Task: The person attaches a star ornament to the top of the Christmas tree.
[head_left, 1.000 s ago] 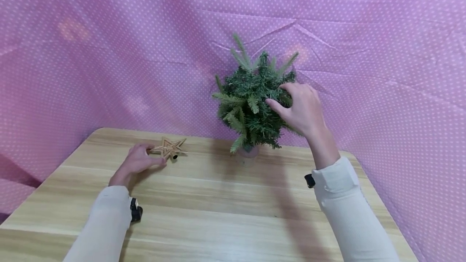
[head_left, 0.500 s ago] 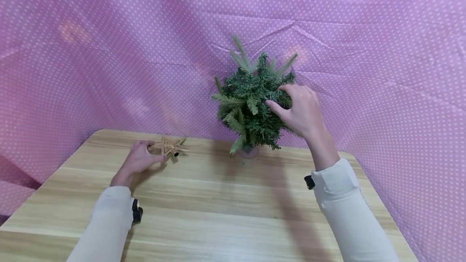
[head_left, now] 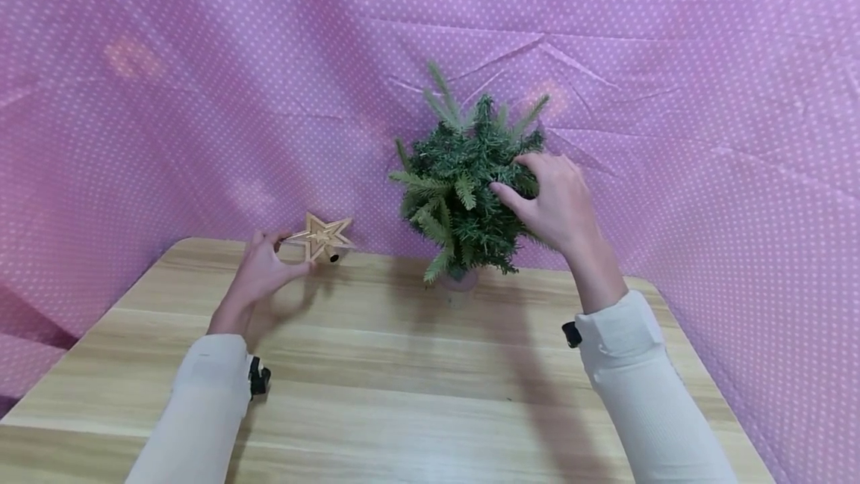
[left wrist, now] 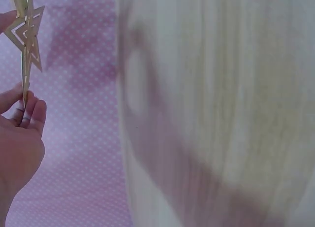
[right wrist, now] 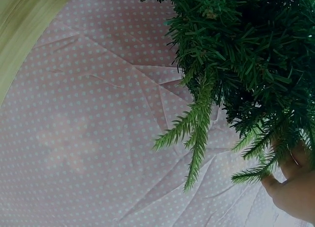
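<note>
A gold five-pointed star tree topper (head_left: 322, 236) with a short tube socket is held up by my left hand (head_left: 258, 271). In the left wrist view the thumb and fingers pinch one long point of the star (left wrist: 29, 32). A small artificial Christmas tree (head_left: 463, 193) stands at the back middle of the table in a pale pot (head_left: 457, 290). My right hand (head_left: 558, 200) holds its right side, thumb and index finger curved around the foliage. In the right wrist view, branches partly hide the fingers of that hand (right wrist: 298, 192).
The light wooden table (head_left: 376, 364) has rounded back corners. Pink dotted cloth (head_left: 269, 95) hangs behind it and along both sides. A black wrist camera (head_left: 258, 378) sits on the left cuff, another (head_left: 572, 334) on the right cuff.
My left hand has raised the star from the tabletop, tilting it so its face shows to the head view. The right hand and the tree have stayed in place.
</note>
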A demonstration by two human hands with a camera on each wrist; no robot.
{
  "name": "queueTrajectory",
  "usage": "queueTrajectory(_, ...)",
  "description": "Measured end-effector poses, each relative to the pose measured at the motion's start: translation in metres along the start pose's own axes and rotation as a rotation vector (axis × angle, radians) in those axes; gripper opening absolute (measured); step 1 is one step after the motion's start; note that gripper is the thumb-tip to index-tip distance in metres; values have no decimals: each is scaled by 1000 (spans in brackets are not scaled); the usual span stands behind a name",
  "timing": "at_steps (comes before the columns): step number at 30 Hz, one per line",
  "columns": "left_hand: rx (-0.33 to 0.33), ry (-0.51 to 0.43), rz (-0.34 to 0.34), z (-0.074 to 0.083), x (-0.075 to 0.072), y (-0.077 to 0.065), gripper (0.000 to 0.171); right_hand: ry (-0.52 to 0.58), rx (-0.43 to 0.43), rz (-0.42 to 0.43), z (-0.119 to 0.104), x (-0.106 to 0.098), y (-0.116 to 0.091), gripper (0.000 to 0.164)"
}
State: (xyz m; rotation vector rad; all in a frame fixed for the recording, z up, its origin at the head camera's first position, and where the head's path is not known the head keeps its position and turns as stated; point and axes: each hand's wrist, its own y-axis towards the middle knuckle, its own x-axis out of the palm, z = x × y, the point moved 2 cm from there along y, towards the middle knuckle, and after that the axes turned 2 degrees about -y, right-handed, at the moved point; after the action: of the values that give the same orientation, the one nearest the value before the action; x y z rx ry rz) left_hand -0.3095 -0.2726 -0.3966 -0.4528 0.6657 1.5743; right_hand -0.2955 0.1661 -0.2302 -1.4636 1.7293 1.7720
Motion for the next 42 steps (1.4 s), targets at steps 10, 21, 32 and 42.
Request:
queueTrajectory(10,64,-5,88,13,1,3,100,7,-5,4,-1,0,1,56)
queueTrajectory(21,95,-27,147,24,4,1,97,20,-9,-5,-1,-1,-2,56)
queueTrajectory(32,154,-142,238,33,7,2,92,11,-9,-16,-1,1,0,58)
queueTrajectory(42,248,-127,388,47,6,4,83,20,-17,8,1,0,0,58)
